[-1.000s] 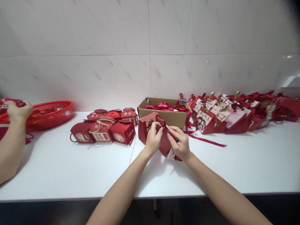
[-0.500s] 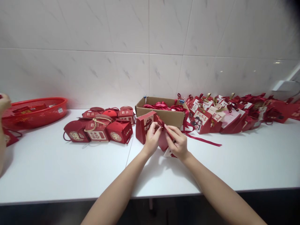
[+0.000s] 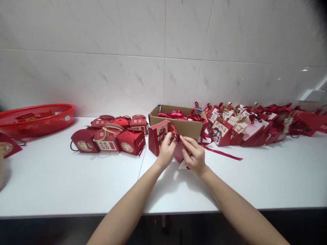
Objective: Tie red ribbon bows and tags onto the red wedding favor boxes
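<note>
Both hands are together in front of the cardboard box, at the top of a small red gift box with a white tag hanging low on it. My left hand pinches a dark red ribbon at the top of this gift box. Thumb and forefinger of my right hand close on the same ribbon from the other side, its other fingers curled against the gift box. My fingers partly hide the ribbon. Just behind my left hand stands another red gift box with printed characters.
An open cardboard box holds red ribbons; one ribbon end trails rightward. Several finished-looking gift boxes crowd the right. Handled red boxes stand left, beyond them a red plastic basket. Another person's arm shows at the left edge.
The other person's hand at the left has drawn mostly out of view. My hands stay at the ribbon with only slight finger movement; the view has shifted a little.
</note>
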Demonstrator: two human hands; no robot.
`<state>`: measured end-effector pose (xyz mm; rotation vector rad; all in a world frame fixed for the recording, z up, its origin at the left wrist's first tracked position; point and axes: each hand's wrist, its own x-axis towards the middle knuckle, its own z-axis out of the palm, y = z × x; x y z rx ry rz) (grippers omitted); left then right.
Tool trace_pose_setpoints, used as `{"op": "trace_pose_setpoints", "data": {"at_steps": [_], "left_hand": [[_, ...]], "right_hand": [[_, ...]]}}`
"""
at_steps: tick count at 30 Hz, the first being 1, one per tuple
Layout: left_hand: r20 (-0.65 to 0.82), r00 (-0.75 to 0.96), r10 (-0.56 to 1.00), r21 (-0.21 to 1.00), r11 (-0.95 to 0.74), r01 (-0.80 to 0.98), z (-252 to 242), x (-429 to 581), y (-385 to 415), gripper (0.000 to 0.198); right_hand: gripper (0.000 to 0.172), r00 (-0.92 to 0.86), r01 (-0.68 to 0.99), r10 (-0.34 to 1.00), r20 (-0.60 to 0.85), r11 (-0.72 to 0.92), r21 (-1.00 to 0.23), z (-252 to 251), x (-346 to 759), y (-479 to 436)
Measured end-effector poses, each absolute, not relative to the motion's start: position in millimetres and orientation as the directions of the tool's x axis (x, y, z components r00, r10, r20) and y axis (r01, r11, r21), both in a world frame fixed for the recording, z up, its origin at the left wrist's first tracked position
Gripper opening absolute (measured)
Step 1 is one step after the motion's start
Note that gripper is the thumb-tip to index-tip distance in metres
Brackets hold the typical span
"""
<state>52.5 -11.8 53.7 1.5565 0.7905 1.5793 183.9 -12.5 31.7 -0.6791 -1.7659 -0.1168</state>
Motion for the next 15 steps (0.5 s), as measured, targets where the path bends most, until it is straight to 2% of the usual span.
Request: {"op": "trace_pose_setpoints", "data": {"at_steps": [8,11,15], "left_hand": [[0.544,0.037,0.838,0.839,-0.544,-0.011,50.7,52.0,-10.9,0.013],[0.552,-0.013,0.834,0.834,-0.552,-0.014,51.1,52.5,-12.8,0.011],[0.612,-0.040,0.790,0.790,-0.613,-0.014,53.1,53.2,-16.5,0.020]], "right_hand": [[0.040,-0.133,0.520,0.413,0.901,0.803,-0.291,30.5,184.7,-10.3],[0.041,-0.116,0.508,0.413,0.903,0.806,-0.303,31.4,184.4,-10.9],[0.040,-0.115,0.503,0.416,0.902,0.807,-0.308,31.1,183.2,-12.0]]}}
